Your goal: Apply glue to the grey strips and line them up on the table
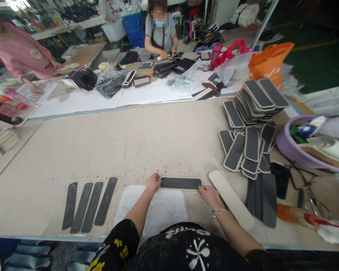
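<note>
A dark grey strip panel with a pale border [181, 183] lies crosswise in front of me, held by its two ends. My left hand [154, 183] pinches the left end, and my right hand [209, 195] grips the right end. Below it a white sheet [155, 203] is spread on the table. Just right of my right hand rest long cream strips [231, 199], rounded at the ends. Farther left, several dark grey strips [86, 207] with glossy smears lie side by side.
Bordered panels [251, 145] are heaped at the right, with taller stacks [260, 98] behind. Plain grey strips [264, 203], scissors [313, 203] and a purple basin [288, 145] stand nearby. Across the table a masked person [161, 35] handles dark pieces; another person [22, 56] is at the left.
</note>
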`<state>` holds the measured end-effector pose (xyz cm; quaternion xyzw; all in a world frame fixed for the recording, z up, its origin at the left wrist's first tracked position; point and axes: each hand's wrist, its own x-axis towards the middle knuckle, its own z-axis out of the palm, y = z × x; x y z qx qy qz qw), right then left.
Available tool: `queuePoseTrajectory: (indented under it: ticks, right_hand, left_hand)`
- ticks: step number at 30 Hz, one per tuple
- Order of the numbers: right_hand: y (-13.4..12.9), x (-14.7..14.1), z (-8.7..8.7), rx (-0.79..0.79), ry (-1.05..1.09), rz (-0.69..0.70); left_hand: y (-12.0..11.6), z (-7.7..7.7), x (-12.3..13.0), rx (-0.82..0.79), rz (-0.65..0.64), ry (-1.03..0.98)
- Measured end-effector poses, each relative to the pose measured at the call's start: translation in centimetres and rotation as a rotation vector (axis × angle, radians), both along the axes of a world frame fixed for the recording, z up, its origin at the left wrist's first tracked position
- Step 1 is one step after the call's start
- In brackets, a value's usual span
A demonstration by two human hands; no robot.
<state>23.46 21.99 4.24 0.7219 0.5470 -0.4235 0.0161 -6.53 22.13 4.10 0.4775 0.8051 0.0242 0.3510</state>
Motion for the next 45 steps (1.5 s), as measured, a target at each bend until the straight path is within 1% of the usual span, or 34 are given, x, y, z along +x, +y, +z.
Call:
queuePoseTrajectory:
  ticks: [10, 14, 18, 22, 25, 27, 30, 32, 34, 36, 37, 39, 42, 45]
  right_hand:
    - [0.3, -0.1, -0.1, -0.033, -0.047, 0.036]
    - [0.8, -0.1, -0.3, -0.049, -0.072, 0.081]
    - [1.3, 0.3, -0.3, -0.042, -0.107, 0.153]
    - [1.1, 1.3, 0.3, 0.021, -0.165, 0.233]
    - [0.0, 1.1, 1.3, 0.148, -0.19, 0.289]
    - [-1.2, -0.1, 1.9, 0.251, -0.148, 0.359]
    - [-3.0, -3.4, 2.0, 0.381, -0.012, 0.522]
    - [-3.8, -6.0, 1.5, 0.495, 0.1, 0.682]
    - [-4.1, -8.1, 0.6, 0.598, 0.19, 0.833]
    - [-3.8, -9.0, -0.4, 0.635, 0.218, 0.917]
    - [-3.4, -9.0, -0.9, 0.635, 0.215, 0.939]
    - [-2.6, -7.7, -1.8, 0.633, 0.172, 0.945]
    - [-1.5, -3.9, -2.9, 0.643, 0.021, 0.864]
    - [-1.1, -0.2, -3.5, 0.657, -0.12, 0.78]
  left_hand:
    - [0.1, -0.1, 0.0, -0.015, -0.013, 0.003]
    - [0.1, 0.1, 0.1, -0.018, -0.014, 0.009]
    - [0.2, 0.2, 0.1, -0.024, -0.013, 0.014]
    - [0.2, 0.1, 0.1, -0.019, -0.012, 0.014]
    - [0.2, 0.1, 0.0, -0.015, -0.013, 0.009]
    - [0.2, 0.0, -0.1, -0.013, -0.017, 0.006]
    - [0.3, -0.2, -0.2, -0.014, -0.027, 0.01]
    - [0.4, -0.4, -0.2, -0.019, -0.036, 0.019]
    - [0.5, -0.5, -0.2, -0.027, -0.046, 0.029]
    - [0.6, -0.5, -0.2, -0.036, -0.053, 0.04]
    - [0.6, -0.5, -0.2, -0.039, -0.056, 0.044]
    - [0.6, -0.5, -0.2, -0.039, -0.06, 0.047]
    - [0.7, -0.4, -0.2, -0.032, -0.059, 0.036]
    - [0.7, -0.3, -0.1, -0.018, -0.04, 0.03]
